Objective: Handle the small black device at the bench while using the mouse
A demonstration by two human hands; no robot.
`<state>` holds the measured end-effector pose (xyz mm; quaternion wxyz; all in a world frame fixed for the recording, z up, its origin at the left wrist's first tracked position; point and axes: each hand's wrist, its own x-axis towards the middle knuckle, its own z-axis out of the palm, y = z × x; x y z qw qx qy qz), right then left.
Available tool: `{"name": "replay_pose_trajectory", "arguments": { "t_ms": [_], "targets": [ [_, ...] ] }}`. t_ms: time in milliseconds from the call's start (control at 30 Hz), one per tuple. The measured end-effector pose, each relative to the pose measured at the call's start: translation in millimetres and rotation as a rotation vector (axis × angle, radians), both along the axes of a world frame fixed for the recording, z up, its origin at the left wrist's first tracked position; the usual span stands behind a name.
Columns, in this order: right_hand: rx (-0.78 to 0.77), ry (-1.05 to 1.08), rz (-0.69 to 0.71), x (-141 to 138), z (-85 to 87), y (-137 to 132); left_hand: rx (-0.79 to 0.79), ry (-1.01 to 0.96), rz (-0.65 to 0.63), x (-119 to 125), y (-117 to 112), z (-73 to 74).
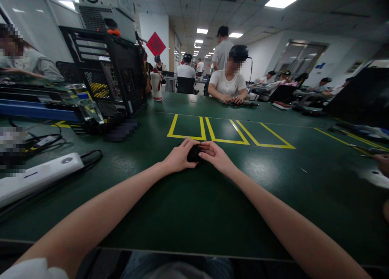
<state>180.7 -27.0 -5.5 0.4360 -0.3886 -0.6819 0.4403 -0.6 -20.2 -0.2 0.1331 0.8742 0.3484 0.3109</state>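
Between my two hands is a small black object [193, 153], too dark and covered to name. My left hand [180, 155] curls round its left side, fingers over the top and thumb low in front. From the right, my right hand [214, 155] pinches at its edge with thumb and fingertips. Both hands are close together above the green tabletop [194, 206], just in front of yellow tape outlines [209, 140]. Whether the object rests on the surface I cannot tell.
At left stand an open black computer case [121, 72], a white power strip [42, 175] with cables, and a dark flat item [121, 130]. A paper cup [156, 86] is behind. Across the table a person [229, 78] handles something dark. Tools [361, 147] lie at far right.
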Motion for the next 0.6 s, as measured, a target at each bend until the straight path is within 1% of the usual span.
{"name": "replay_pose_trajectory", "arguments": {
  "t_ms": [67,133,267,333,467,533,600],
  "targets": [
    [-0.035,-0.029,0.021,1.1,0.5,0.5,-0.011,0.002,-0.004,-0.3,-0.3,0.3],
    [-0.036,-0.040,0.058,2.2,0.8,0.0,-0.012,0.006,0.000,-0.7,-0.1,0.1],
    [-0.008,0.021,0.116,1.6,1.2,-2.2,0.009,0.010,0.000,-0.6,0.9,-1.0],
    [-0.002,0.034,0.105,0.2,0.9,-2.4,0.018,0.008,0.003,-0.3,1.2,-1.3],
    [0.026,0.017,0.031,-1.8,-1.5,0.0,0.029,0.005,-0.001,-0.1,1.2,-1.2],
    [0.000,0.003,0.009,-1.6,-2.7,1.2,0.024,0.006,-0.003,-0.1,1.2,-1.0],
    [-0.036,-0.015,0.020,-0.9,-3.3,1.5,0.013,0.007,0.000,-0.1,1.2,-1.0]
  ]
}}
